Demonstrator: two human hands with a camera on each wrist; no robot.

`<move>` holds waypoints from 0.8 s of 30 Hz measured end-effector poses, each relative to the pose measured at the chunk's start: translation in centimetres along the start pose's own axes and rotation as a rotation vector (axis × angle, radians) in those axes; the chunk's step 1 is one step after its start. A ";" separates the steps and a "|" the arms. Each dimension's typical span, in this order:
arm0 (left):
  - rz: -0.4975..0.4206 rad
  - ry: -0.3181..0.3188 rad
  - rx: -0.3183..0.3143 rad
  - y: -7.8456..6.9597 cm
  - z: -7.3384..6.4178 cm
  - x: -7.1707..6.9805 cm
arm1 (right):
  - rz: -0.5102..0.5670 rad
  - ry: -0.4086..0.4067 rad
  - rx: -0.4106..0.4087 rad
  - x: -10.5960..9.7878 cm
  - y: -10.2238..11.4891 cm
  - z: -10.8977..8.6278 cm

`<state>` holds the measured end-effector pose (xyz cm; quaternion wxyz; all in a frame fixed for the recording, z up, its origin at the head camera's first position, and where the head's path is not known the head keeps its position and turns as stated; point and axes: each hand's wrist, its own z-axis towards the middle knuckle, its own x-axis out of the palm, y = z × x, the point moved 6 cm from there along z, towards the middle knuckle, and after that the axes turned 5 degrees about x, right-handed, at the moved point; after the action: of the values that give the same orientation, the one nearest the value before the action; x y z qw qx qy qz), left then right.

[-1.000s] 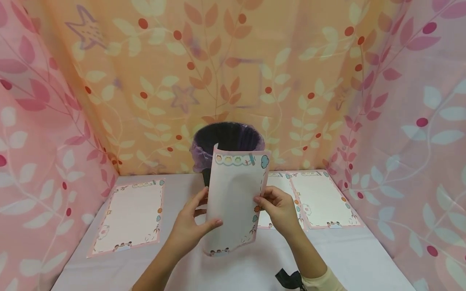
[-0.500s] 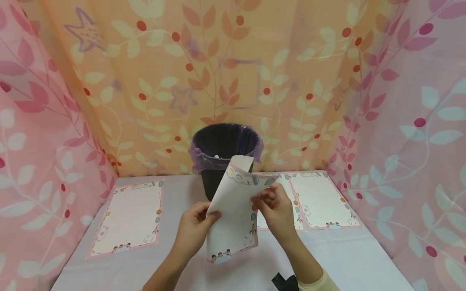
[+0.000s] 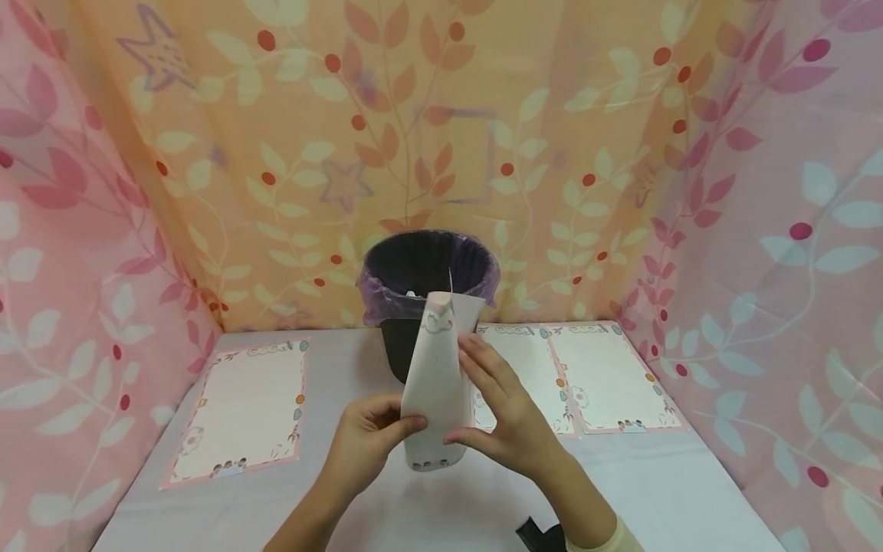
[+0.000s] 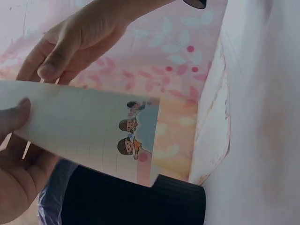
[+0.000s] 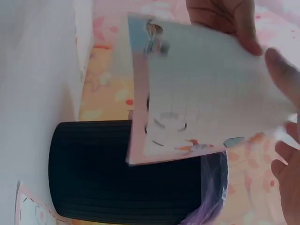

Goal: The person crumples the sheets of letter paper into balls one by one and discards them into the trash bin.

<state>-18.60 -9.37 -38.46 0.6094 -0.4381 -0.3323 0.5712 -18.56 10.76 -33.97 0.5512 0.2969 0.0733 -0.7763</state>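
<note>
In the head view, a sheet of paper [image 3: 436, 383] with a pink border and small cartoon pictures is curled lengthwise, its sides bent back. My left hand [image 3: 364, 438] pinches its left edge, thumb on the near face and fingers behind. At the other edge is my right hand [image 3: 512, 418], fingers extended along the sheet and thumb reaching over its front. In the left wrist view, the paper's [image 4: 84, 124] bottom border shows several cartoon children. A blurred near face of the paper [image 5: 206, 89] fills the middle of the right wrist view.
Behind the paper stands a black bin [image 3: 400, 349] with a purple liner [image 3: 382, 300]; something small and white is inside. One similar sheet [image 3: 241, 410] lies at the left, two more [image 3: 610, 379] at the right. A black strap [image 3: 541, 534] lies near the right wrist.
The paper has gone from nearly flat to folded over into a narrow curl. My right hand has let go its pinch and spread its fingers along the sheet's edge, while the left keeps its pinch.
</note>
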 end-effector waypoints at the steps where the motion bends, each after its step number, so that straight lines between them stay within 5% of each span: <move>1: 0.007 0.025 0.034 -0.3 0.0 0.1 | -0.002 0.024 0.014 0.1 0.1 -0.1; 6: 0.067 0.072 0.195 -1.4 -0.2 0.2 | 0.056 0.051 0.106 0.6 0.2 -0.6; 12: 0.075 0.035 0.318 -2.1 -0.4 0.2 | 0.129 -0.006 0.125 0.8 0.7 -0.8; 20: 0.333 -0.206 0.423 -2.5 -0.6 -0.9 | 0.299 -0.010 0.125 1.8 1.0 -0.8; 22: 0.399 -0.187 0.436 -2.5 -0.4 -1.2 | 0.332 0.004 0.140 1.9 0.8 -0.9; 24: 0.446 -0.102 0.467 -2.5 -0.3 -1.1 | 0.360 0.016 0.140 2.0 0.6 -0.9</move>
<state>-17.46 -10.46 -36.19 0.5361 -0.3193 -0.1183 0.7724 -18.06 9.30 -35.68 0.6584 0.3489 -0.0307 -0.6662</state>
